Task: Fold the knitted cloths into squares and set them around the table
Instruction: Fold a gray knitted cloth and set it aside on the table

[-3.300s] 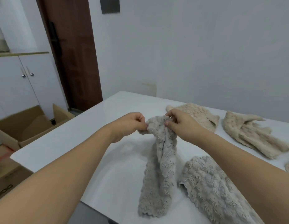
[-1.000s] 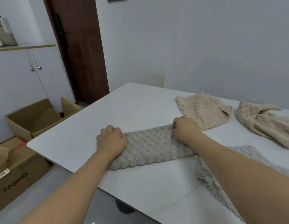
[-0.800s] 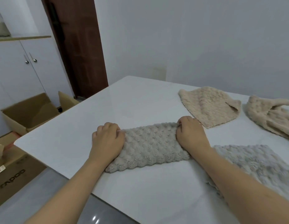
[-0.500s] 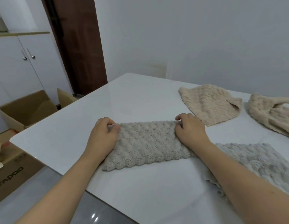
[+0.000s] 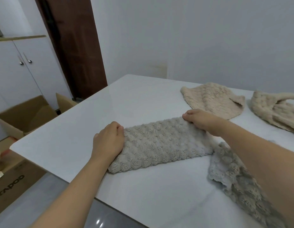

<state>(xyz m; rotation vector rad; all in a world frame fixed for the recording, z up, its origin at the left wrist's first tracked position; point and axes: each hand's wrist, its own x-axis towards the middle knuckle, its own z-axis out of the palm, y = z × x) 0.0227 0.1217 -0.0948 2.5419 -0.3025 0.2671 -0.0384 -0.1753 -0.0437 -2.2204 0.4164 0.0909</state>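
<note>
On the white table (image 5: 143,99), a left hand (image 5: 108,142) and right hand (image 5: 200,120) each pinch an end of the gray knitted cloth (image 5: 161,143), pinning the long folded strip flat (apparently readying the squaring fold); other cloths lie nearby.

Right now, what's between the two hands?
In the head view, the grey knitted cloth stretches flat between the left hand and right hand.

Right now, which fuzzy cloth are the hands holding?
The long grey cloth in the middle. Both hands grip its ends; the two beige cloths and the other grey one lie untouched.
</note>
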